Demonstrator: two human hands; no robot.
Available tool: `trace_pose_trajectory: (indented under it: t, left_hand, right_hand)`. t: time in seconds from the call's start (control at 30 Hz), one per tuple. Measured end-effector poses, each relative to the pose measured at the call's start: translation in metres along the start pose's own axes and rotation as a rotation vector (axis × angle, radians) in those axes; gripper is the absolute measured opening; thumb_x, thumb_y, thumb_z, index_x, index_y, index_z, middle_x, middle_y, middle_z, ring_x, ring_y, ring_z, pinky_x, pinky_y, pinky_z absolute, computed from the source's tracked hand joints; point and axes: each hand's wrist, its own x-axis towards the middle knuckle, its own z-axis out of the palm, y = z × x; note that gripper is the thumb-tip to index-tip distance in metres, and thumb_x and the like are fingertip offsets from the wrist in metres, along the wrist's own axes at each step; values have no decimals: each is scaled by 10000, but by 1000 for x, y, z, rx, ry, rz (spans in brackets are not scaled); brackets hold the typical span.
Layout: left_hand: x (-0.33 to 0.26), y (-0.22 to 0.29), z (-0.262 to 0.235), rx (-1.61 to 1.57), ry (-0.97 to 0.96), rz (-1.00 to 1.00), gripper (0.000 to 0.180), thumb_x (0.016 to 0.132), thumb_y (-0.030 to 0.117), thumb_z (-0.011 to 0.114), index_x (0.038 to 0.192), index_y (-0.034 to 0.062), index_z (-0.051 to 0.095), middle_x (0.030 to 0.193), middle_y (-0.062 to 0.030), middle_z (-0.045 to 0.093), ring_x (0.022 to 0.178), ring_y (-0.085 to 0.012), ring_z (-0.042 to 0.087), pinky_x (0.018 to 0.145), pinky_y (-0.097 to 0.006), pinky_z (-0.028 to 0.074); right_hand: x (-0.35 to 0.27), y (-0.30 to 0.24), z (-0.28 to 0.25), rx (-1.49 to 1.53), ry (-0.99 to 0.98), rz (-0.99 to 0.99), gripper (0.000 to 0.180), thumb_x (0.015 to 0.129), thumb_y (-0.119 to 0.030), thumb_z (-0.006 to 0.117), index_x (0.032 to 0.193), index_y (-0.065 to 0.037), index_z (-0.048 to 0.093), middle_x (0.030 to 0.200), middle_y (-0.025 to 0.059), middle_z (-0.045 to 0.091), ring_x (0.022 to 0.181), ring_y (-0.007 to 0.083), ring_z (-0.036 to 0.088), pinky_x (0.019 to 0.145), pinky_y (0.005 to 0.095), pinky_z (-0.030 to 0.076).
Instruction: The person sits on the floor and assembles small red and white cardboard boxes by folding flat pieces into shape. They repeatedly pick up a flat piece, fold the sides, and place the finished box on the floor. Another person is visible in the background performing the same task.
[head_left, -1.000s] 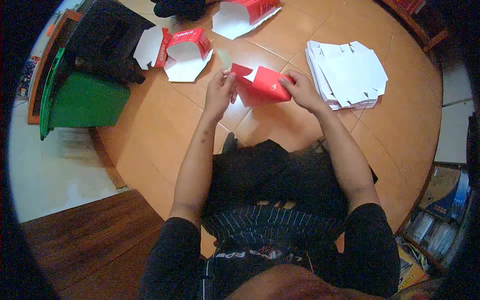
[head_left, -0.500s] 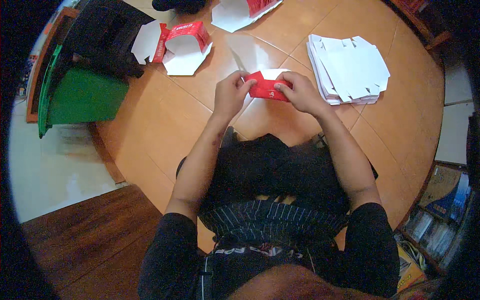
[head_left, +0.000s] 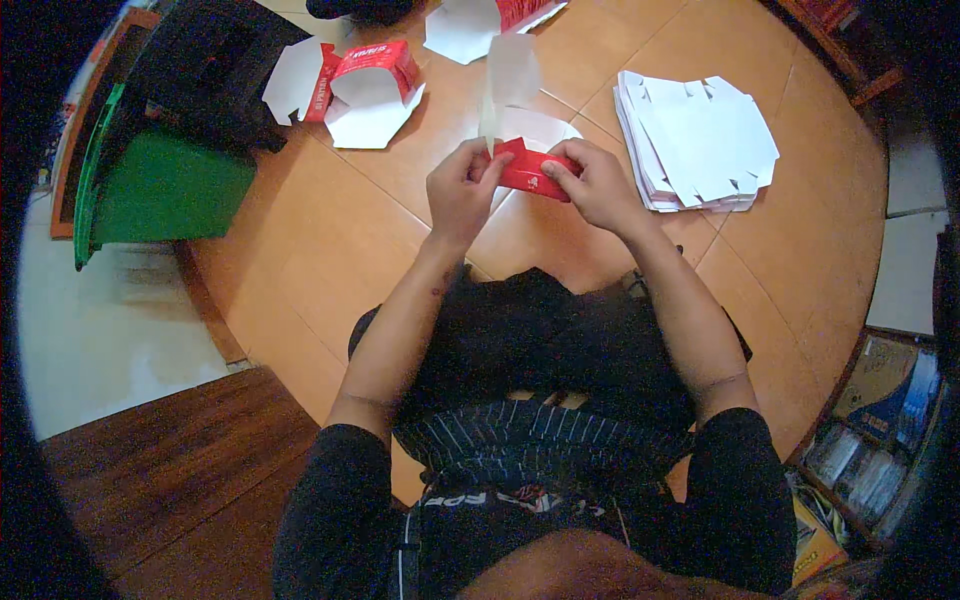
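Both my hands hold one red and white cardboard carton [head_left: 528,166] above the round wooden table [head_left: 330,240]. My left hand [head_left: 462,190] pinches its left end and my right hand [head_left: 592,183] grips its right end. A white flap of the carton stands up above my fingers. A stack of flat white carton blanks [head_left: 698,142] lies just right of my right hand. A folded red and white carton [head_left: 360,88] lies on its side at the upper left, and another one [head_left: 490,18] sits at the top edge.
A green bin [head_left: 160,185] with a dark bag [head_left: 200,70] on it stands left of the table. Dark wooden floor lies at the lower left. Shelves with packets [head_left: 880,420] stand at the lower right. My dark-clothed lap fills the lower middle.
My hands have drawn closer together on the carton and brought it nearer to me; its white flap now stands upright.
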Motion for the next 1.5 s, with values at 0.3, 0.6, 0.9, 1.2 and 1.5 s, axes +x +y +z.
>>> trace_pose_trajectory:
  t: [0.3,0.6,0.9,1.2,1.5]
  left_hand:
    - [6,-16,-2,-3,-240,-25,110,906,93,687,951,-5,701,860,-97,730,711,-125,668,663,-274,528]
    - [2,-5,3,175,-244,132,144,890,129,677,1012,56,694,792,-133,672,706,-247,676,655,-342,523]
    - [-8,-3,29,-33,124,-209,671,830,236,777,1377,28,450,1173,-132,487,1035,-231,493,867,-349,465]
    - [24,-14,-13,-456,11,-551,443,977,146,532,1382,-17,459,1306,-126,560,1240,-186,492,1059,-310,362]
    - [16,-19,-17,-888,-167,-732,557,975,404,587,1342,-3,491,1261,-102,585,1121,-196,572,942,-341,474]
  right_hand:
    - [-1,-8,-3,-107,-10,-86,172,879,-216,662,891,-46,686,807,130,612,797,289,586,732,391,464]
    - [-1,-2,3,-62,31,-45,183,865,-226,673,873,-45,694,814,137,626,827,316,600,754,411,478]
    - [-14,-26,27,-105,33,-146,186,890,-182,655,1020,-65,717,887,123,685,854,274,653,772,378,510]
    - [15,40,-11,352,547,236,424,950,-222,588,1286,37,573,1274,205,603,1272,303,507,1141,382,299]
    - [0,9,-19,1204,134,319,494,980,-309,594,1367,-22,490,1235,69,621,1155,195,576,1001,348,461]
